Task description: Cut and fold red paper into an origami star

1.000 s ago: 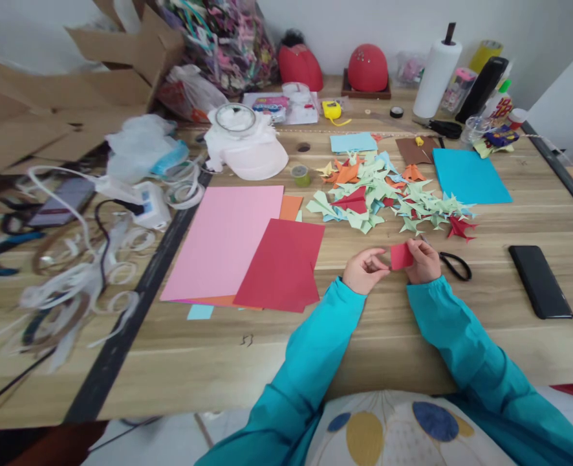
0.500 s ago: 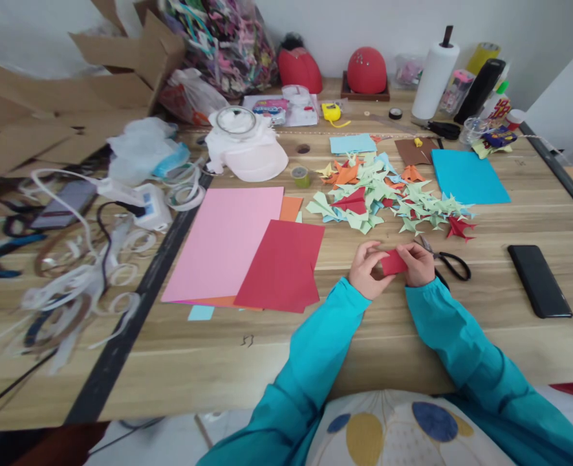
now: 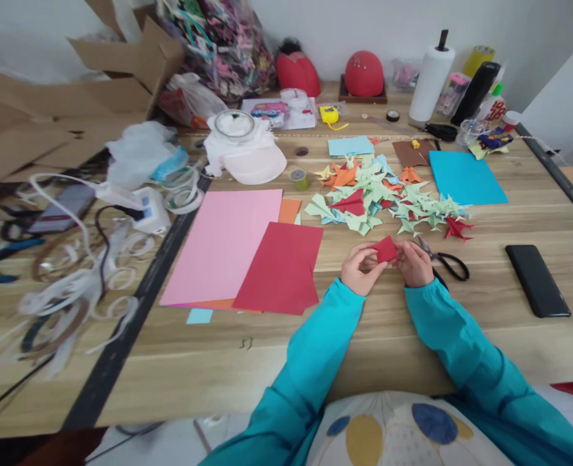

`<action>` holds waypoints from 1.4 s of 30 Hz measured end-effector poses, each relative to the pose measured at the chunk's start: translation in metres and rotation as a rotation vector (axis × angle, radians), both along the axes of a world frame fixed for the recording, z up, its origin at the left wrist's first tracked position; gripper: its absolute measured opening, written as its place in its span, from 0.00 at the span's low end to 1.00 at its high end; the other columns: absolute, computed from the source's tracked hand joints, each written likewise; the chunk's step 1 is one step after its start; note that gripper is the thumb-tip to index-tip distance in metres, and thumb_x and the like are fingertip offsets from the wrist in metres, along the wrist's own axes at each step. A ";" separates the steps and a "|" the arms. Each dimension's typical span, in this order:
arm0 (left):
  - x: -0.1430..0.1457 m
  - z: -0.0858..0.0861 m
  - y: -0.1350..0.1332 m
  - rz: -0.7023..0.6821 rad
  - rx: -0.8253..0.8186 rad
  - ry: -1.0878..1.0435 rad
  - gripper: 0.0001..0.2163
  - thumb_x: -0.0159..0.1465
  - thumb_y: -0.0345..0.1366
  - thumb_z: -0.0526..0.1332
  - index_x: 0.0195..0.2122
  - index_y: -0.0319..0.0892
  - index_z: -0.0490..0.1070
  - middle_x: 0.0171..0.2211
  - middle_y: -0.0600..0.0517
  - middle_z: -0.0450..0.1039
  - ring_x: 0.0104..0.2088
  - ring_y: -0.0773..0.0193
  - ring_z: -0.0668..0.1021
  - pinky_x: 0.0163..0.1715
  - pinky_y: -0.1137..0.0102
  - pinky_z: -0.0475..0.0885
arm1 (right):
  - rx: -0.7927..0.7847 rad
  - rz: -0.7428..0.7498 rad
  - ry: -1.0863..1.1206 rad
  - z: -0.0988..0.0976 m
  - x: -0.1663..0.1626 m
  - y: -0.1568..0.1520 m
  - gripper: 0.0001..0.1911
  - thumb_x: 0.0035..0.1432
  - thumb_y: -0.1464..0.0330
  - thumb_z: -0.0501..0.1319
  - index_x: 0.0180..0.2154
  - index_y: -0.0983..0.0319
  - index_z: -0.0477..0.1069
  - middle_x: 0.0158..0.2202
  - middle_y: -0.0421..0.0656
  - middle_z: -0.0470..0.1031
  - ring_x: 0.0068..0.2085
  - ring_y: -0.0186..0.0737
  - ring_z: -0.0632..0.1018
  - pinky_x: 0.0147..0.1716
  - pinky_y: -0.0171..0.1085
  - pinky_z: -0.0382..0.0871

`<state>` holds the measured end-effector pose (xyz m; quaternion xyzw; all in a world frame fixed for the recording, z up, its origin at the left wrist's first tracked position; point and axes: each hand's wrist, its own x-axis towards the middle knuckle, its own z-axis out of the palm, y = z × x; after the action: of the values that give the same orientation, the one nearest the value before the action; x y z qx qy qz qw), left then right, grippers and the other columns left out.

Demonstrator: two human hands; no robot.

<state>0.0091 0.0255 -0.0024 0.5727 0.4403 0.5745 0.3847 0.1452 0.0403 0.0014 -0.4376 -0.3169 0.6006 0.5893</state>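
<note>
A small folded piece of red paper [image 3: 386, 249] is pinched between my two hands above the table. My left hand [image 3: 360, 268] grips its left side between thumb and fingers. My right hand [image 3: 415, 264] closes its fingertips on the right corner. Black-handled scissors [image 3: 454, 264] lie on the table beside my right hand, their blades partly behind it. Just beyond my hands is a heap of folded paper shapes [image 3: 374, 188], mostly pale green, with some orange, red and blue. Left of my hands lies a red paper sheet [image 3: 281, 268] over a pink sheet [image 3: 228, 239].
A black phone [image 3: 537, 280] lies at the right. Bright blue paper [image 3: 467, 178] is behind the scissors, near a white roll [image 3: 431, 84]. Farther left are a white cap [image 3: 252, 158], a power strip [image 3: 151, 210], tangled ribbons [image 3: 73, 291] and a cardboard box [image 3: 112, 97].
The red paper has turned in my hands, from lying level to tilted with a corner up. My right fingers have shifted to its right corner. The view has moved slightly.
</note>
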 end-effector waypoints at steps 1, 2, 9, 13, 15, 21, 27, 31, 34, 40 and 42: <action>0.000 0.000 0.000 0.009 -0.012 -0.019 0.12 0.49 0.35 0.65 0.34 0.39 0.70 0.42 0.43 0.67 0.35 0.64 0.76 0.29 0.72 0.75 | 0.014 0.015 -0.021 0.000 0.000 -0.001 0.15 0.43 0.57 0.64 0.28 0.62 0.72 0.20 0.39 0.71 0.20 0.33 0.70 0.17 0.33 0.63; -0.001 0.000 0.001 0.019 -0.017 -0.022 0.12 0.49 0.35 0.65 0.34 0.39 0.70 0.42 0.44 0.67 0.35 0.64 0.76 0.29 0.72 0.75 | 0.032 0.028 -0.048 0.000 0.000 -0.002 0.14 0.43 0.58 0.65 0.28 0.62 0.71 0.20 0.39 0.71 0.20 0.32 0.70 0.17 0.32 0.63; 0.000 -0.001 0.002 0.010 -0.042 -0.072 0.13 0.46 0.34 0.67 0.33 0.39 0.71 0.41 0.45 0.65 0.34 0.66 0.75 0.29 0.72 0.75 | 0.113 0.024 -0.223 -0.002 -0.004 -0.007 0.12 0.45 0.60 0.65 0.28 0.62 0.70 0.18 0.37 0.71 0.18 0.29 0.68 0.18 0.31 0.63; 0.000 0.000 0.003 0.001 -0.102 -0.176 0.14 0.46 0.35 0.67 0.32 0.37 0.70 0.41 0.45 0.65 0.35 0.66 0.75 0.30 0.72 0.76 | 0.096 0.026 -0.197 -0.006 -0.001 -0.005 0.13 0.46 0.58 0.63 0.29 0.62 0.70 0.20 0.38 0.72 0.19 0.30 0.69 0.18 0.31 0.64; -0.001 0.000 0.004 0.000 -0.116 -0.183 0.14 0.46 0.36 0.68 0.32 0.37 0.70 0.41 0.45 0.65 0.35 0.65 0.75 0.30 0.72 0.75 | 0.100 0.030 -0.197 -0.007 0.000 -0.004 0.13 0.47 0.58 0.63 0.28 0.62 0.70 0.21 0.38 0.72 0.19 0.30 0.69 0.18 0.31 0.64; -0.001 0.001 0.004 0.022 -0.122 -0.194 0.13 0.46 0.36 0.67 0.31 0.37 0.71 0.39 0.46 0.66 0.35 0.65 0.75 0.29 0.73 0.75 | 0.093 0.029 -0.202 -0.008 0.001 -0.004 0.12 0.47 0.59 0.63 0.27 0.62 0.71 0.20 0.39 0.72 0.19 0.30 0.70 0.18 0.32 0.64; -0.001 0.001 0.005 0.059 -0.129 -0.205 0.10 0.49 0.37 0.65 0.29 0.36 0.72 0.37 0.45 0.69 0.36 0.64 0.75 0.32 0.71 0.75 | 0.085 -0.013 -0.171 -0.011 0.001 -0.004 0.10 0.45 0.62 0.64 0.26 0.63 0.72 0.18 0.39 0.72 0.19 0.32 0.70 0.18 0.33 0.64; -0.003 0.000 0.006 0.093 -0.209 -0.258 0.11 0.52 0.42 0.62 0.28 0.37 0.73 0.36 0.45 0.72 0.34 0.63 0.76 0.30 0.70 0.75 | 0.073 -0.072 -0.058 -0.007 0.000 -0.003 0.09 0.43 0.63 0.65 0.23 0.62 0.71 0.16 0.38 0.70 0.17 0.32 0.69 0.15 0.32 0.61; -0.004 0.001 0.007 0.128 -0.314 -0.365 0.14 0.49 0.44 0.64 0.28 0.37 0.72 0.35 0.47 0.74 0.26 0.66 0.77 0.26 0.70 0.74 | 0.071 -0.067 -0.031 0.000 -0.001 -0.004 0.12 0.44 0.60 0.64 0.25 0.62 0.70 0.19 0.39 0.71 0.19 0.32 0.70 0.15 0.31 0.62; -0.003 0.001 0.010 0.140 -0.386 -0.538 0.15 0.41 0.42 0.69 0.24 0.37 0.71 0.28 0.51 0.74 0.26 0.64 0.78 0.29 0.67 0.76 | 0.118 0.018 -0.225 0.004 -0.007 -0.008 0.15 0.39 0.64 0.68 0.31 0.61 0.70 0.26 0.39 0.73 0.24 0.32 0.71 0.19 0.31 0.66; -0.003 -0.001 0.010 0.078 -0.403 -0.596 0.15 0.38 0.41 0.70 0.21 0.38 0.69 0.23 0.54 0.73 0.24 0.64 0.77 0.30 0.65 0.76 | 0.125 0.021 -0.265 0.003 -0.008 -0.008 0.13 0.40 0.63 0.67 0.29 0.61 0.70 0.26 0.39 0.73 0.23 0.31 0.70 0.19 0.32 0.67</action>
<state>0.0062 0.0357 -0.0032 0.2756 0.4347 0.6323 0.5790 0.1373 0.0327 0.0047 -0.4722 -0.4333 0.5229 0.5621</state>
